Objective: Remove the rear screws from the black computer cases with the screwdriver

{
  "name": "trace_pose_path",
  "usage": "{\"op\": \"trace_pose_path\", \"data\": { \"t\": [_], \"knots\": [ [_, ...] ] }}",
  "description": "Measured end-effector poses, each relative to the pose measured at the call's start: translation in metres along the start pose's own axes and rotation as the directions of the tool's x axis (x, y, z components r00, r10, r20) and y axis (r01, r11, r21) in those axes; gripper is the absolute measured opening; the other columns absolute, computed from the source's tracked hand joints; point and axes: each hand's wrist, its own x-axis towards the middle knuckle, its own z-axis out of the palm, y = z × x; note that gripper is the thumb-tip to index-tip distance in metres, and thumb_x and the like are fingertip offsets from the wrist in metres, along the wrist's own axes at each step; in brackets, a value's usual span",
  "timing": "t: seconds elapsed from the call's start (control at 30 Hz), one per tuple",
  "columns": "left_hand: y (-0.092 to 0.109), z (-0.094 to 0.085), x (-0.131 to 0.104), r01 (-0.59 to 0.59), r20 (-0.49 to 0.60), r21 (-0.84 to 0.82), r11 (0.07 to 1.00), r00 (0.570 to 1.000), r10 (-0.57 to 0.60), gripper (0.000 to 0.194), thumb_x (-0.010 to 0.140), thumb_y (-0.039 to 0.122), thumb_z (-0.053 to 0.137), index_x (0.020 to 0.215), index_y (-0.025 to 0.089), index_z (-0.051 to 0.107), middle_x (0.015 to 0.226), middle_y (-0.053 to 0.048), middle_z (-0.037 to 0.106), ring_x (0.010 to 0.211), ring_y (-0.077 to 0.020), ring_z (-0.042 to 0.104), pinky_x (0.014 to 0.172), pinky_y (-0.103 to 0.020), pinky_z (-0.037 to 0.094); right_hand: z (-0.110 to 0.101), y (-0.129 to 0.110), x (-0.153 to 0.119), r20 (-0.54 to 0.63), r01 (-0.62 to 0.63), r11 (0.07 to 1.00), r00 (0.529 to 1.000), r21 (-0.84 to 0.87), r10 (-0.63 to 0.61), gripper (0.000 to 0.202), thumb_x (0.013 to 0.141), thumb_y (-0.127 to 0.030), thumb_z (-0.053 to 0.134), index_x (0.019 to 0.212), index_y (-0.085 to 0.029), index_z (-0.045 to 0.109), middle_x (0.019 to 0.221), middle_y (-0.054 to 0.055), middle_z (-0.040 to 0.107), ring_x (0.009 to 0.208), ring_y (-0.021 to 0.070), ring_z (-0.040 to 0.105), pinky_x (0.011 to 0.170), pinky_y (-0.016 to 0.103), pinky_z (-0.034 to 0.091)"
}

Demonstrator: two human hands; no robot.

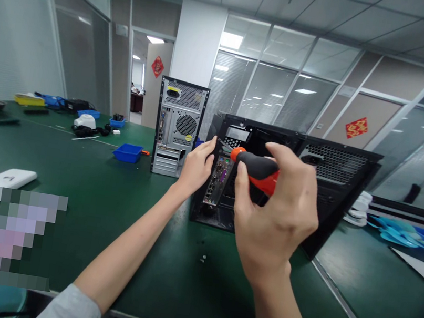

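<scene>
A red-and-black-handled screwdriver [256, 168] is in my right hand [279, 211], gripped between thumb and fingers. Its shaft points left at the upper left part of the black computer case [299, 135]; whether the tip sits in a screw I cannot tell. My left hand [197, 166] lies against the left edge of that case, fingers stretched out and close to the screwdriver tip. Below the shaft shows the metal port panel [216, 181] with its connectors. The case lies on its side, and my right hand covers part of its middle.
A silver computer case [179, 127] stands upright just left of the black one. Small screws [203, 258] lie in front on the green table [130, 194]. A blue tray [128, 153] and a white box-like device [10, 177] are farther left. Blue plastic [404, 233] lies right.
</scene>
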Motion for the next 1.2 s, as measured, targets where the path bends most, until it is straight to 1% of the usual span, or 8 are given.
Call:
{"op": "trace_pose_path", "data": {
  "t": [0.17,0.3,0.4,0.53,0.67,0.73,0.97,1.2],
  "knots": [
    [0.0,0.0,0.0,0.001,0.005,0.009,1.0,1.0,-0.002,0.053,0.086,0.006,0.043,0.136,0.018,0.051,0.14,-0.007,0.055,0.129,-0.0188,0.05,0.109,-0.039,0.043,-0.008,0.002,0.002,0.141,0.033,0.998,0.99,-0.045,-0.026,0.018,0.087,-0.017,0.053,0.103,-0.019,0.06,0.099,0.011,0.052,0.088,0.0198,0.057,0.073,0.034,0.054],
    [-0.002,0.001,0.0,-0.004,0.0,0.011,1.0,1.0,0.004,0.053,0.086,0.005,0.043,0.137,0.019,0.051,0.139,-0.006,0.055,0.129,-0.0187,0.051,0.109,-0.039,0.044,-0.02,0.01,0.005,0.314,0.073,0.997,0.947,-0.017,-0.064,0.03,0.089,-0.013,0.046,0.118,-0.018,0.053,0.1,0.01,0.049,0.084,0.0178,0.055,0.073,0.033,0.054],
    [-0.001,0.001,0.0,0.0,0.003,0.017,1.0,1.0,0.0,0.053,0.085,0.004,0.043,0.136,0.018,0.052,0.14,-0.007,0.055,0.129,-0.019,0.051,0.108,-0.039,0.044,-0.026,0.019,0.007,0.368,0.125,0.992,0.922,0.009,-0.119,0.036,0.089,-0.011,0.044,0.123,-0.023,0.048,0.095,0.006,0.049,0.082,0.0172,0.055,0.07,0.031,0.053],
    [0.0,0.0,0.001,-0.002,0.002,0.028,1.0,1.0,0.002,0.053,0.085,0.004,0.043,0.135,0.018,0.053,0.139,-0.008,0.055,0.128,-0.0189,0.051,0.109,-0.04,0.044,-0.025,0.029,0.01,0.38,0.197,0.98,0.907,-0.005,-0.18,0.033,0.088,-0.01,0.045,0.117,-0.023,0.053,0.095,0.006,0.053,0.084,0.0178,0.058,0.069,0.031,0.055],
    [-0.002,0.0,0.001,-0.011,-0.003,0.034,0.999,1.0,0.011,0.053,0.085,0.005,0.043,0.135,0.019,0.053,0.139,-0.007,0.056,0.128,-0.0189,0.052,0.11,-0.04,0.043,-0.022,0.035,0.012,0.344,0.251,0.963,0.9,0.094,-0.268,0.036,0.088,-0.008,0.045,0.118,-0.025,0.055,0.113,0.011,0.055,0.108,0.0231,0.058,0.088,0.041,0.055],
    [-0.003,0.001,0.001,-0.022,-0.011,0.038,0.999,1.0,0.022,0.053,0.085,0.005,0.044,0.134,0.02,0.054,0.138,-0.006,0.057,0.127,-0.0188,0.052,0.111,-0.04,0.042,-0.021,0.035,0.013,0.34,0.251,0.96,0.898,0.126,-0.279,0.038,0.088,-0.009,0.045,0.12,-0.026,0.055,0.118,0.01,0.055,0.112,0.0231,0.057,0.092,0.042,0.054],
    [-0.003,0.001,0.002,-0.021,-0.008,0.043,0.999,1.0,0.022,0.053,0.084,0.004,0.044,0.135,0.017,0.053,0.138,-0.008,0.056,0.128,-0.0191,0.051,0.114,-0.04,0.037,-0.023,0.038,0.015,0.343,0.253,0.961,0.898,0.112,-0.277,0.031,0.09,-0.01,0.046,0.115,-0.025,0.056,0.106,0.007,0.061,0.098,0.0171,0.062,0.081,0.029,0.055],
    [-0.003,0.002,0.001,-0.03,-0.012,0.046,0.998,0.999,0.031,0.053,0.085,0.005,0.043,0.135,0.02,0.053,0.138,-0.006,0.057,0.127,-0.0186,0.053,0.113,-0.042,0.038,-0.022,0.04,0.015,0.326,0.294,0.943,0.886,0.156,-0.33,0.033,0.088,-0.008,0.048,0.114,-0.026,0.055,0.106,0.006,0.063,0.095,0.0175,0.063,0.082,0.032,0.054]
  ]
}}
